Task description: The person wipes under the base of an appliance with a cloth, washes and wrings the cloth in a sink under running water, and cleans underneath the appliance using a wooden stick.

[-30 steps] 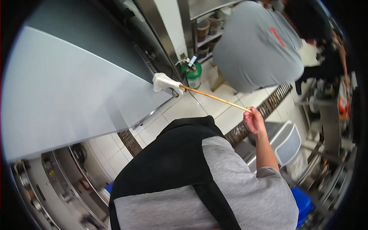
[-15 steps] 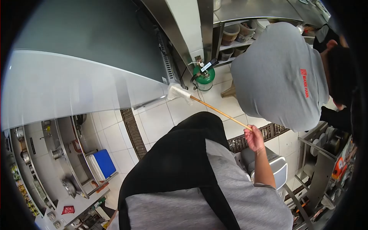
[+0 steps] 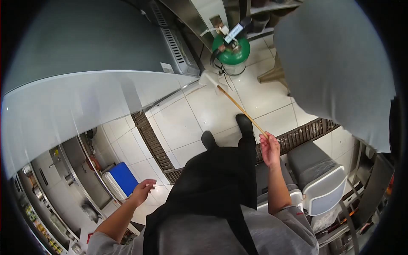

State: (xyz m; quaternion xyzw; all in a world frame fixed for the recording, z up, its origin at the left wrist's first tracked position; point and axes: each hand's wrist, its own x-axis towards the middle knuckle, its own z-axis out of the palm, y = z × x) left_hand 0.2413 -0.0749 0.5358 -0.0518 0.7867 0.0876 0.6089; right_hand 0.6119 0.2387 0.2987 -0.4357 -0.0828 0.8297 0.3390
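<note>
My right hand (image 3: 270,149) is closed around the end of a thin wooden stick (image 3: 240,108). A white head (image 3: 210,80), which looks wrapped in cloth or plastic, sits at the stick's far end. That head is low by the corner of a large grey-fronted unit (image 3: 102,95), near a green gas cylinder (image 3: 231,51). Whether it touches the floor or the unit I cannot tell. My left hand (image 3: 143,191) hangs free at my left side, its fingers partly stretched and holding nothing. Below it to the left lies a blue board (image 3: 123,179) on a rack.
Another person in a grey shirt (image 3: 335,63) stands close on the right. Floor drain grates (image 3: 304,138) cross the white tiles (image 3: 182,117). Grey lidded bins (image 3: 312,165) stand beside my right arm. Metal shelves with pans (image 3: 74,170) line the left side.
The view has shifted forward and down, bringing my feet into sight. My left hand has come into view. The stick's white head has moved off the unit's lower corner, toward the cylinder.
</note>
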